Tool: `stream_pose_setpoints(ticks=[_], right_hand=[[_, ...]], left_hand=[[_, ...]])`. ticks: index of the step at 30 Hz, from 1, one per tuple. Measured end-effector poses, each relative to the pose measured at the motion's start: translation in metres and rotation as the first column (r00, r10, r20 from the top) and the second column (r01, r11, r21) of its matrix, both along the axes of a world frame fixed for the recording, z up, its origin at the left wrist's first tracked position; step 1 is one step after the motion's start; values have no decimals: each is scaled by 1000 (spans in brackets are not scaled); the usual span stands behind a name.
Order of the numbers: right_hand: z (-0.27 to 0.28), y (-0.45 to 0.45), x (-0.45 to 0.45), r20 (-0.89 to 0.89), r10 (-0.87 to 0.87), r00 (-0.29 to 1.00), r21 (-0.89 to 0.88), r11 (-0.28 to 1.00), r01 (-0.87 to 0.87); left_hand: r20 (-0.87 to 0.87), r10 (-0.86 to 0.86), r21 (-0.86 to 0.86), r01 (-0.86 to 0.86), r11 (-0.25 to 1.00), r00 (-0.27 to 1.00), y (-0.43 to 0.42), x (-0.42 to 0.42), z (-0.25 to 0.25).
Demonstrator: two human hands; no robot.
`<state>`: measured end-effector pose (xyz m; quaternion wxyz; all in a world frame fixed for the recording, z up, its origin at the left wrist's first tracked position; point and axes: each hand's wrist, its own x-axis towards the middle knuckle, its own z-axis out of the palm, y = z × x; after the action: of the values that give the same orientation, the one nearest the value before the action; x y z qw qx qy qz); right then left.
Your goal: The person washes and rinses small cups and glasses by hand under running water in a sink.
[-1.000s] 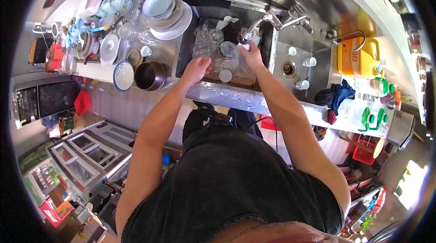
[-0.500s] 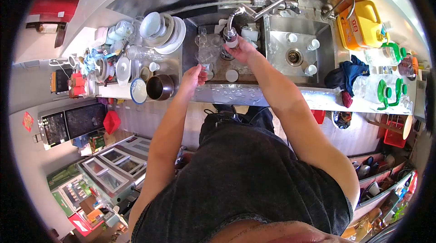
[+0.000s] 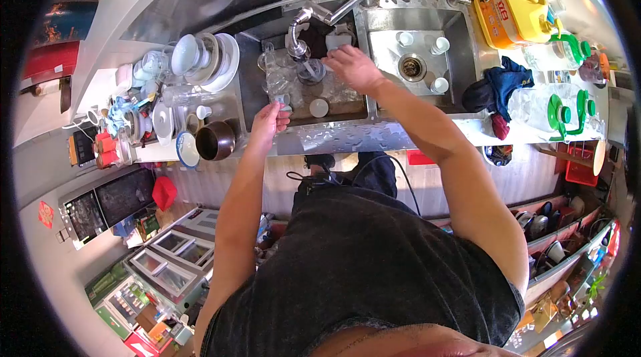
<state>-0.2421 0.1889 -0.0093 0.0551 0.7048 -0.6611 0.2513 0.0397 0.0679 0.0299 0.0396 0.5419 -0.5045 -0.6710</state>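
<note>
My left hand [image 3: 269, 121] is at the front left of the left sink basin [image 3: 250, 70], its fingers closed on a small pale cup [image 3: 283, 99]. My right hand [image 3: 357, 70] is over the same basin, fingers stretched toward the tap and holding nothing I can see. Just behind its fingers is a white cup [image 3: 339, 41]. The tap head [image 3: 298, 49] hangs above a clear round vessel [image 3: 311, 72]. Clear glassware [image 3: 276, 75] lies left of it. On the basin floor, between my hands, sits a round white piece [image 3: 319, 108].
Three small white cups [image 3: 439, 45] stand in the right basin [image 3: 461, 77]. Stacked plates [image 3: 227, 63], bowls and a dark brown pot [image 3: 215, 141] crowd the left counter. To the right are a yellow jug [image 3: 517, 7], dark cloths [image 3: 507, 87] and green-handled clear bottles [image 3: 557, 117].
My right hand has let go of the white cup under the tap and opened out. A small cup now shows at my left fingertips. The whole view has shifted somewhat left.
</note>
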Motion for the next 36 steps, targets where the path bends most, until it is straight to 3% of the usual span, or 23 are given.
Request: stream_pose_setpoints(ticks=[1, 3, 5, 7, 9, 11, 12, 19, 22, 25, 28, 30, 31, 34, 36], right_hand=[[0, 8, -9, 2, 3, 1000, 5, 1000, -3], [-4, 24, -30, 331, -88, 939, -111, 985, 131], [-11, 39, -57, 328, -414, 849, 177, 910, 376], [-35, 48, -85, 476, -644, 600, 339, 763, 550], [-71, 58, -115, 241, -671, 702, 267, 741, 616], [-98, 58, -138, 108, -715, 691, 328, 682, 654], [-135, 57, -153, 110, -727, 678, 273, 678, 682], [-161, 38, -174, 103, -766, 635, 396, 617, 680], [-172, 35, -177, 84, -755, 651, 378, 628, 680], [-183, 33, -177, -153, -636, 757, 411, 655, 634], [-159, 39, -158, -74, -690, 720, 297, 674, 677], [-89, 37, -128, 22, -772, 636, 454, 574, 681], [-76, 38, -120, 14, -773, 634, 452, 570, 686], [-42, 37, -98, -52, -729, 683, 61, 680, 731], [-18, 25, -68, 111, -627, 771, 39, 778, 627]], left_hand=[[6, 1, -10, -1, 1000, 1000, 1, -1, -2], [11, 11, -17, -11, 1000, 1000, 2, -1, -3], [7, 22, -32, -22, 999, 1000, 1, 3, -2], [2, 31, -34, -31, 999, 1000, 0, 9, -2], [-3, 40, -37, -40, 999, 999, 1, 12, -2], [11, 40, -44, -40, 998, 999, 2, 18, -2], [15, 68, -47, -68, 997, 998, 4, 23, -3], [55, 116, -73, -112, 991, 992, 9, 53, -1], [-5, 133, -66, -133, 989, 991, 8, 69, -1], [0, 100, -52, -100, 994, 995, 7, 79, 4], [47, 72, -58, -69, 996, 996, 5, 82, 6], [34, 64, -46, -63, 997, 997, 4, 85, 7], [25, 54, -42, -53, 998, 998, 2, 86, 7], [16, 30, -44, -29, 999, 999, -6, 90, 2], [-12, 26, -32, -26, 999, 1000, -13, 91, -2]])
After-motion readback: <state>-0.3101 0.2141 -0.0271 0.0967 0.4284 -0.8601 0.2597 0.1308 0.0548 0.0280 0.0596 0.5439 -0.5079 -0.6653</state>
